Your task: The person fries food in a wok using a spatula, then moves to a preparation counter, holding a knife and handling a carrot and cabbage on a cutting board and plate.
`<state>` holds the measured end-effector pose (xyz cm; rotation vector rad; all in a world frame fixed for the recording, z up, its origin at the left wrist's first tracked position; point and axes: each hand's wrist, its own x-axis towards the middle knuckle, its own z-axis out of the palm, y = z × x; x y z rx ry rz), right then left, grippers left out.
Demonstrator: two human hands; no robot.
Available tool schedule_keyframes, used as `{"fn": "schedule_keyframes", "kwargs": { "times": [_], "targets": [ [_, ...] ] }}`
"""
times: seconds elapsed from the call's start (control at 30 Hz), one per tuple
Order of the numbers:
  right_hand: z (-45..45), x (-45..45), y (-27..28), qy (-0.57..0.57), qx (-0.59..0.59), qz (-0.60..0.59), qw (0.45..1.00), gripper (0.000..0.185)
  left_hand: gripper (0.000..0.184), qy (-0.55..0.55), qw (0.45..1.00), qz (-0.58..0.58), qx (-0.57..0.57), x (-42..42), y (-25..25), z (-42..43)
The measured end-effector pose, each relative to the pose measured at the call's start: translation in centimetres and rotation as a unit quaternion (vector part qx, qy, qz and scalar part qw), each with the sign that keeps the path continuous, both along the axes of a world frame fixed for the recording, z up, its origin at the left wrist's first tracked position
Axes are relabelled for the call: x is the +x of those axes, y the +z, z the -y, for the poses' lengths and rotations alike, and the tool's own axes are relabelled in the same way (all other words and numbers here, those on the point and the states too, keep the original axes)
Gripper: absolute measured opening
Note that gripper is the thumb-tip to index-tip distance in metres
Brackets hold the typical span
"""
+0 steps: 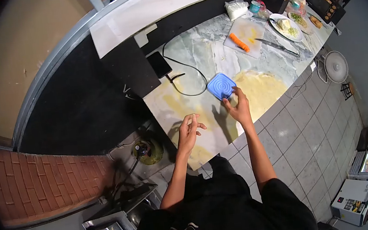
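Note:
A blue square plastic lid (221,85) with ringed ridges is near the middle of the marble counter. My right hand (240,109) grips its near right corner, the thumb at the lower edge and a finger at the right side. Whether a box sits beneath the lid, I cannot tell. Just right of it, a thin pale yellow sheet of dough (263,89) lies spread on the counter. My left hand (189,135) hovers over the counter's near left part, fingers loosely bent and apart, with nothing in it.
Farther right are a white cutting board (247,33) with a carrot (239,43), a knife (279,47) and a plate of food (287,28). A black phone (159,64) with a cable (189,66) lies at the back left. Yellow smears mark the left counter. A gas cylinder (154,151) stands below.

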<state>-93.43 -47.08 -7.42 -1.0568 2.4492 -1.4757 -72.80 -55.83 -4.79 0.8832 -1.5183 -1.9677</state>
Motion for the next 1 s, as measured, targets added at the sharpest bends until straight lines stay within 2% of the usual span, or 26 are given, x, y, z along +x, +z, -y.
{"fn": "schedule_keyframes", "kwargs": {
  "times": [0.03, 0.07, 0.1, 0.2, 0.3, 0.43, 0.53, 0.6, 0.7, 0.77, 0.87, 0.93, 0.97, 1.0],
  "targets": [
    [0.7, -1.4, -0.6, 0.024, 0.040, -0.120, 0.992, 0.065, 0.024, -0.009, 1.000, 0.020, 0.015, -1.0, 0.4, 0.3],
    [1.4, -2.8, -1.2, 0.050, 0.067, -0.089, 0.993, 0.083, 0.025, -0.018, 0.999, 0.039, 0.031, -1.7, 0.5, 0.4],
    [2.0, -3.6, -1.6, 0.054, 0.067, -0.085, 0.993, 0.083, 0.025, -0.014, 0.998, 0.043, 0.032, -2.3, 0.2, 0.5],
    [3.5, -4.8, -2.5, 0.076, 0.148, -0.161, 0.973, 0.104, 0.036, 0.017, 0.999, 0.028, 0.010, -4.1, -0.3, 0.7],
    [3.6, -5.1, -2.9, 0.111, 0.158, -0.152, 0.969, 0.104, 0.041, 0.035, 0.997, 0.064, 0.008, -5.4, -0.3, 1.1],
    [1.8, -4.1, -2.4, 0.115, 0.158, -0.132, 0.972, 0.103, 0.043, 0.023, 0.997, 0.077, 0.022, -7.0, -0.4, 1.3],
    [0.3, -2.3, -2.5, 0.128, 0.170, -0.148, 0.966, 0.095, 0.036, 0.058, 0.994, 0.088, 0.017, -8.1, -0.4, 1.1],
    [-0.3, -1.4, -2.3, 0.145, 0.159, -0.144, 0.966, 0.086, 0.031, 0.118, 0.992, 0.044, 0.029, -8.7, -0.4, 1.1],
    [-0.7, -0.7, -2.4, 0.153, 0.150, -0.139, 0.967, 0.082, 0.027, 0.184, 0.981, 0.062, 0.024, -9.1, -0.4, 1.2],
    [-0.8, -0.5, -2.3, 0.152, 0.157, -0.137, 0.966, 0.078, 0.028, 0.188, 0.980, 0.056, 0.016, -8.9, -0.4, 1.1],
    [-1.0, -0.9, -2.0, 0.152, 0.137, -0.117, 0.972, 0.069, 0.035, 0.167, 0.986, 0.028, -0.001, -9.0, -0.4, 1.3],
    [-1.0, -1.7, -1.7, 0.109, 0.050, -0.103, 0.987, 0.058, 0.039, 0.144, 0.990, 0.008, -0.010, -8.8, -0.3, 1.7],
    [-1.1, -2.3, -1.5, 0.108, 0.051, -0.105, 0.987, 0.058, 0.044, 0.113, 0.994, -0.008, 0.006, -8.6, -0.1, 1.8],
    [-1.1, -2.7, -0.8, 0.121, -0.008, -0.005, 0.993, 0.051, 0.049, 0.082, 0.996, -0.023, 0.022, -8.4, 0.3, 1.7]
  ]
}}
